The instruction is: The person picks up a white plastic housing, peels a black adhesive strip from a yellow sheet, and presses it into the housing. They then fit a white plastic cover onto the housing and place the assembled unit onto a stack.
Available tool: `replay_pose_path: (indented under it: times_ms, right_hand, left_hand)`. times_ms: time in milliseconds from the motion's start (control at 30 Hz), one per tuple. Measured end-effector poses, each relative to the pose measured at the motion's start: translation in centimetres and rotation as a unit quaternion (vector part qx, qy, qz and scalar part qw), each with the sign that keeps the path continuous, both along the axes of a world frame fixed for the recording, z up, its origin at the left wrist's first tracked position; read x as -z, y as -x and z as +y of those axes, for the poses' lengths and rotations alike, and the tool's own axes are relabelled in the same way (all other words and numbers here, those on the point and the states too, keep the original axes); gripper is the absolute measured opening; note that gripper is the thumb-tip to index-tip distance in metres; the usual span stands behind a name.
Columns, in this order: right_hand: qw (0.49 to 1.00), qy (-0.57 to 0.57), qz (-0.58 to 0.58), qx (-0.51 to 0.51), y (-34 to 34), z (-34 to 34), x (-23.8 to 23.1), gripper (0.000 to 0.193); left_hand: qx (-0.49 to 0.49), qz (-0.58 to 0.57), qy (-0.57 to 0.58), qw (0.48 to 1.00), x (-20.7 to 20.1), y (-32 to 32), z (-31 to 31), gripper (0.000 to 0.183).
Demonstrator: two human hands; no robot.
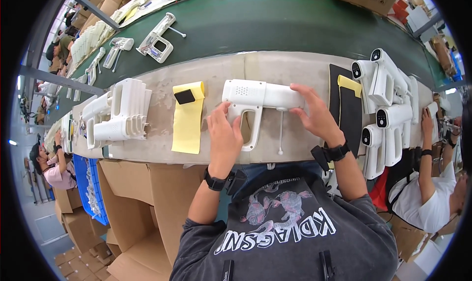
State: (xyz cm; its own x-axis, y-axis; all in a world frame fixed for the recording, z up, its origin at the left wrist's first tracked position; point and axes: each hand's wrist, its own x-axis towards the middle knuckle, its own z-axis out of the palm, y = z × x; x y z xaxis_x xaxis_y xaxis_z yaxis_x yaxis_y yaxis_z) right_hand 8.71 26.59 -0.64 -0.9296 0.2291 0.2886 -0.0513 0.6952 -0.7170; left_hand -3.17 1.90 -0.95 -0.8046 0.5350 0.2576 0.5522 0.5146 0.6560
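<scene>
On the workbench in front of me lies a white pistol-shaped plastic housing [260, 96], with a looped handle and a dotted grille on its left end. A thin white rod [281, 133] sticks out below its barrel toward me. My left hand [225, 136] grips the housing by the grille end and handle, its thumb beside the handle loop. My right hand [314, 111] pinches the barrel's right end between thumb and fingers. To the left lies a yellow paper strip [187, 131] with a small black rectangular pad [185, 97] on it.
Stacked white half-shells [120, 111] stand at the left. At the right, several white devices with round black ends [388, 116] lie beside a black mat [338, 96]. Open housings [158, 37] rest on the green conveyor [236, 25]. Cardboard boxes [142, 197] and co-workers [427, 182] flank me.
</scene>
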Motion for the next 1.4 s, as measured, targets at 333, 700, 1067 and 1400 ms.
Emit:
replay_pose_path:
  times_ms: [333, 700, 1067, 1400]
  right_hand:
    - [0.999, 0.024, -0.019, -0.020, 0.6, 0.7, -0.5, 0.061]
    - [0.998, -0.027, -0.055, -0.019, 1.4, 2.1, 0.1, 0.062]
    - [0.973, 0.097, -0.196, -0.080, 3.7, 4.9, -0.7, 0.063]
    - [0.920, 0.355, -0.108, -0.129, -0.2, 3.7, 0.0, 0.074]
  left_hand:
    - [-0.002, -0.085, 0.013, 0.996, -0.8, -0.5, -0.1, 0.050]
    - [0.012, -0.134, 0.014, 0.991, 1.2, 1.1, -0.6, 0.056]
    - [0.024, -0.456, -0.097, 0.885, 1.0, 4.3, -1.1, 0.091]
    - [0.052, -0.581, -0.244, 0.775, -0.2, 2.4, -2.3, 0.073]
